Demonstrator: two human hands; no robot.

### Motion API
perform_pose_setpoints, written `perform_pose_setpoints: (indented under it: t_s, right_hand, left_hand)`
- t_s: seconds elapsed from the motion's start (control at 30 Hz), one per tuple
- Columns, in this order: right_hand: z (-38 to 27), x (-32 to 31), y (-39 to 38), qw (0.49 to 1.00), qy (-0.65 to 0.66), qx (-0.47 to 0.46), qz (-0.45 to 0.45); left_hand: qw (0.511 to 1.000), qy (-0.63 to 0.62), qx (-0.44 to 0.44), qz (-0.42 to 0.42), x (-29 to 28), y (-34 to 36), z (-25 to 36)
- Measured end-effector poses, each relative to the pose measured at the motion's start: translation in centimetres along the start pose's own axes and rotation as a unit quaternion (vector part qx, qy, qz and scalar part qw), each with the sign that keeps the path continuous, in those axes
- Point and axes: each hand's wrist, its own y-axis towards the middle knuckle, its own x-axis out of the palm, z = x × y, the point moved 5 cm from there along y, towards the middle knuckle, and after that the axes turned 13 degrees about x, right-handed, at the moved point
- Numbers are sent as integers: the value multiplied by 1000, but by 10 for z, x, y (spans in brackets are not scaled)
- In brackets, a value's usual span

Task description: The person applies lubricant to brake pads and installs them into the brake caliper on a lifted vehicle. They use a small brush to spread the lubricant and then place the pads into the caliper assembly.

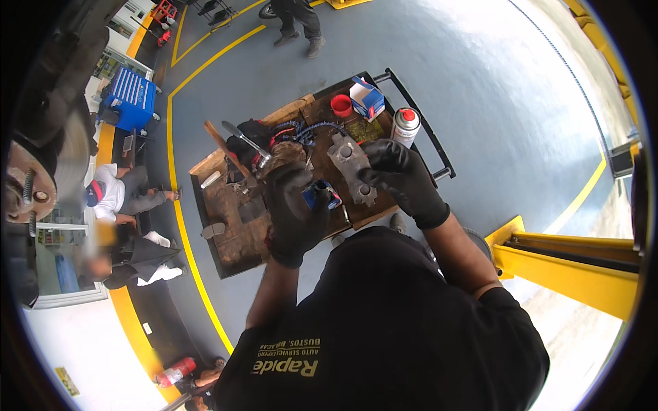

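Observation:
My right hand (404, 179), in a black glove, grips a grey metal brake pad (351, 166) by its right edge, holding it up over the wooden-topped cart. In a matching glove, my left hand (296, 214) is raised to the left of the pad, its fingers curved and thumb apart. Just past that thumb shows a small blue-and-white container (327, 194); whether the hand touches it I cannot tell. Another pad-like piece (213, 231) lies at the cart's left edge. A hammer (228, 152) and a ratchet (248, 142) lie beyond my left hand.
At the cart's (233, 255) far right stand a red cup (341, 105), a blue-and-white box (367, 99) and a red-capped spray can (406, 127). A brake disc (68, 147) is at left. A yellow lift arm (569, 264) lies right. Other people sit left; one stands ahead.

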Motion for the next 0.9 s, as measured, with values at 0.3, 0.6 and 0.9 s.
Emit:
perform_pose_setpoints:
  t_s: [0.3, 0.6, 0.9]
  right_hand:
    - [-50, 38, -2, 976, -121, -181, 12]
    - [-214, 153, -42, 917, -125, -377, 16]
    - [-311, 258, -30, 798, -153, -582, 34]
  left_hand:
    - [963, -229, -134, 37, 3, 33, -1]
    - [978, -58, 153, 129, -110, 142, 108]
    - [898, 60, 318, 297, -224, 154, 139]
